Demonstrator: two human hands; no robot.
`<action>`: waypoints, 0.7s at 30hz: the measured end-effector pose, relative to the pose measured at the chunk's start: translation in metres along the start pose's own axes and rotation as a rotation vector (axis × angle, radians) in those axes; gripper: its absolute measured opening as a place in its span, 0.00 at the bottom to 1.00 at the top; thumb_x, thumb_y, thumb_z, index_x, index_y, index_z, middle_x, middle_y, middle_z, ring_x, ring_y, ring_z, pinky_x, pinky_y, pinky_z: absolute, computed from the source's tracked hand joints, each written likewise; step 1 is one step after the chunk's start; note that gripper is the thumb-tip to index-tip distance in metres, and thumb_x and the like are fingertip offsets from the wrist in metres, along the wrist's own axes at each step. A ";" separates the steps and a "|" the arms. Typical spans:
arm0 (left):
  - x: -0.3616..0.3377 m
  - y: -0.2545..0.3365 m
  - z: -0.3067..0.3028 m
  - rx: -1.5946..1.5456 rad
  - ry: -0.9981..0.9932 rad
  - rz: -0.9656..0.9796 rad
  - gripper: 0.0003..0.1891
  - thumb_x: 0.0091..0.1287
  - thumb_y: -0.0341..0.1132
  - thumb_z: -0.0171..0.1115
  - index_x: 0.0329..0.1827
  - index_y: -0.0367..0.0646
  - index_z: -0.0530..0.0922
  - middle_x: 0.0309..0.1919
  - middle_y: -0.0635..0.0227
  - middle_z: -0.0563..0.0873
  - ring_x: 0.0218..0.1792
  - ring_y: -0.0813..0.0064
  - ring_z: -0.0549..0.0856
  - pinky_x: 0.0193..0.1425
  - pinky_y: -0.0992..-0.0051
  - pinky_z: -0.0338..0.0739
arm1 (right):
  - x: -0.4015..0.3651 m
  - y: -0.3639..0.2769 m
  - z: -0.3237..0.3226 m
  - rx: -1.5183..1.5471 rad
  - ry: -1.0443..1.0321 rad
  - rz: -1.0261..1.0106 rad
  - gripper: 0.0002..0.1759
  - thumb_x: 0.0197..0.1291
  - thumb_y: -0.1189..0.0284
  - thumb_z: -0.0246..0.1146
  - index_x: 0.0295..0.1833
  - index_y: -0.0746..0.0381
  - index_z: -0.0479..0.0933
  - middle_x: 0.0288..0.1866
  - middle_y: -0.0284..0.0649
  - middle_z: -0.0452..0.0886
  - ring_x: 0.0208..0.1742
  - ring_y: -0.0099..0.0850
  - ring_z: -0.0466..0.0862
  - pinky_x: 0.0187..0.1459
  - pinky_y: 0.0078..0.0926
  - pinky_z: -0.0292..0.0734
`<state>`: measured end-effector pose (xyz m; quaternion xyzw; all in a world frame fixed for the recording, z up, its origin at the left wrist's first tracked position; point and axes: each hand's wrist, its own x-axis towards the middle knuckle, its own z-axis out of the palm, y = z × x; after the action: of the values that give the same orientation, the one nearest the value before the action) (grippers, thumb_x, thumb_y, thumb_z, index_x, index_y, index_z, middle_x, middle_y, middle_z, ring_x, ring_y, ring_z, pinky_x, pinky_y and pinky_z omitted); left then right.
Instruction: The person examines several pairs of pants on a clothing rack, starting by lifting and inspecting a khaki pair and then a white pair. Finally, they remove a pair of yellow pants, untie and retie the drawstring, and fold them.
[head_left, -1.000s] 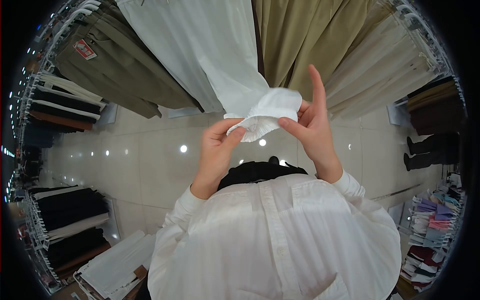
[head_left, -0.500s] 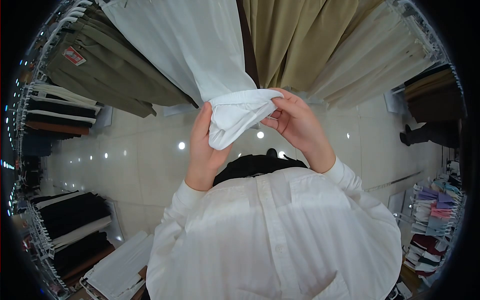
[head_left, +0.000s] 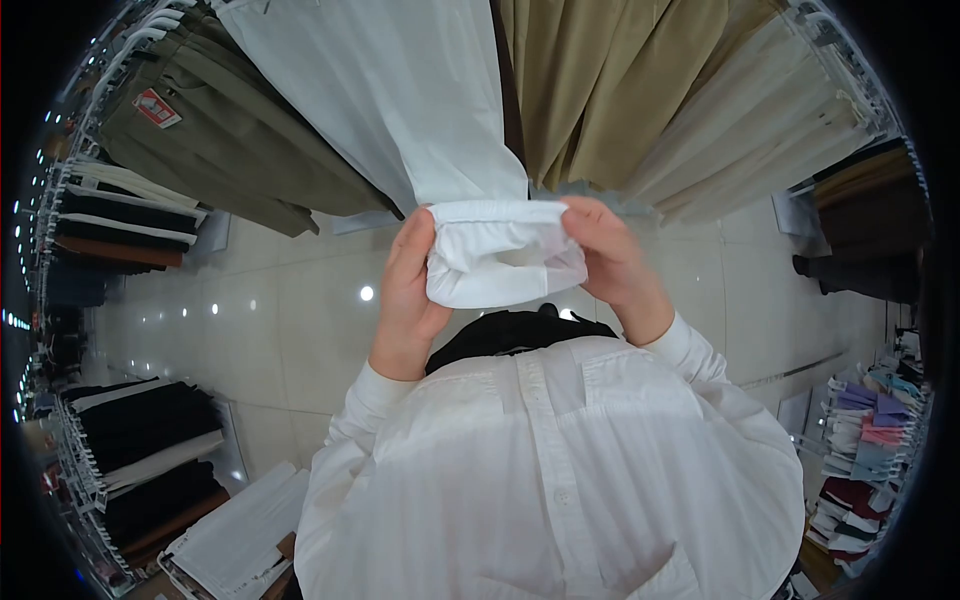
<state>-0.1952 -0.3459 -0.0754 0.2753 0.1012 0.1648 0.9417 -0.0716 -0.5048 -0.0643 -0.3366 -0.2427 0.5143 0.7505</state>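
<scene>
White trousers [head_left: 400, 100] hang from the rack in front of me, the end of one leg pulled toward me. Its gathered, elastic-looking cuff [head_left: 495, 212] is stretched level between my hands, and the opening faces me. My left hand [head_left: 405, 295] grips the cuff's left side, thumb on top and the other fingers behind the cloth. On the right side my right hand [head_left: 622, 265] pinches the edge, with its fingertips partly hidden by the fabric.
Olive trousers [head_left: 220, 140] with a red and white tag hang at the left, khaki trousers [head_left: 600, 90] and cream garments [head_left: 740, 130] at the right. Folded dark clothes [head_left: 145, 430] fill a lower-left rack. Small colourful garments [head_left: 870, 430] hang lower right. Another person's dark-clothed legs [head_left: 860, 275] show at the far right.
The cuff has turned from slanted and bunched to level and spread wide. My right hand has moved down and slightly right, closing its fingers on the cuff's right side.
</scene>
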 end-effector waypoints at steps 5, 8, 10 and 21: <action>-0.002 0.000 0.002 0.122 -0.124 -0.143 0.15 0.69 0.39 0.48 0.48 0.36 0.72 0.41 0.65 0.80 0.41 0.78 0.80 0.47 0.76 0.74 | 0.010 -0.001 0.004 0.119 -0.025 -0.072 0.16 0.65 0.63 0.51 0.47 0.65 0.73 0.42 0.34 0.79 0.41 0.22 0.78 0.42 0.20 0.72; -0.002 -0.001 -0.006 0.083 -0.223 -0.175 0.14 0.68 0.37 0.49 0.48 0.36 0.72 0.42 0.66 0.80 0.42 0.78 0.80 0.47 0.77 0.74 | 0.012 -0.002 0.010 0.154 0.026 -0.104 0.16 0.65 0.63 0.51 0.48 0.65 0.73 0.42 0.35 0.79 0.41 0.22 0.78 0.41 0.20 0.72; -0.004 0.000 -0.004 0.088 -0.218 -0.147 0.12 0.68 0.35 0.49 0.48 0.36 0.72 0.42 0.66 0.80 0.42 0.79 0.79 0.47 0.77 0.74 | 0.013 -0.005 0.011 0.175 0.055 -0.125 0.16 0.65 0.64 0.50 0.48 0.65 0.72 0.43 0.35 0.78 0.41 0.21 0.78 0.41 0.20 0.72; 0.015 0.012 0.007 0.716 -0.078 0.328 0.10 0.67 0.28 0.50 0.47 0.36 0.75 0.32 0.75 0.78 0.32 0.90 0.72 0.36 0.86 0.66 | 0.017 -0.012 0.002 -0.388 0.113 -0.107 0.11 0.60 0.68 0.59 0.39 0.66 0.78 0.32 0.32 0.80 0.34 0.18 0.77 0.37 0.17 0.71</action>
<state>-0.1823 -0.3337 -0.0644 0.6050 0.0713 0.2567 0.7503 -0.0598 -0.4910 -0.0531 -0.4897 -0.3123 0.3975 0.7104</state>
